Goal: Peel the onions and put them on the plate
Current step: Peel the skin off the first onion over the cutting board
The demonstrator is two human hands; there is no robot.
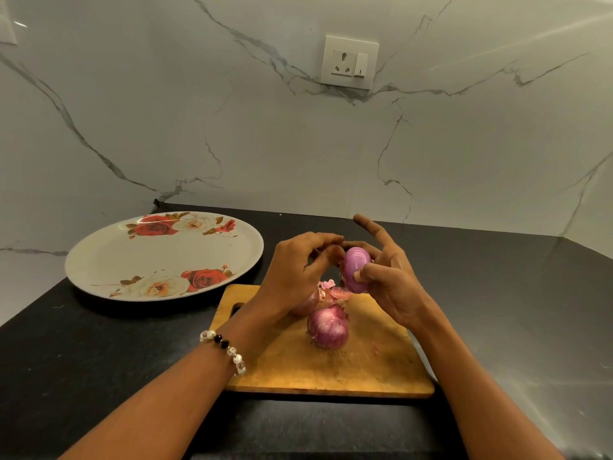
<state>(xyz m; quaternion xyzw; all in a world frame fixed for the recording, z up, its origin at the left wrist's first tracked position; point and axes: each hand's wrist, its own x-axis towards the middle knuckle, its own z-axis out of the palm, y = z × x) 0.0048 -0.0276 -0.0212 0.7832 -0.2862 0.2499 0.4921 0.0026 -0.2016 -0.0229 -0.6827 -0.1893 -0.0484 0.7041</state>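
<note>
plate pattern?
The plate is white with red and cream roses and brown leaves near its rim; the head view shows it.

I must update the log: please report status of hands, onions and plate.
Right hand holds peeled onion above cutting board; left hand picks at its end. Two onions wait on board. Plate empty, path clear.
</note>
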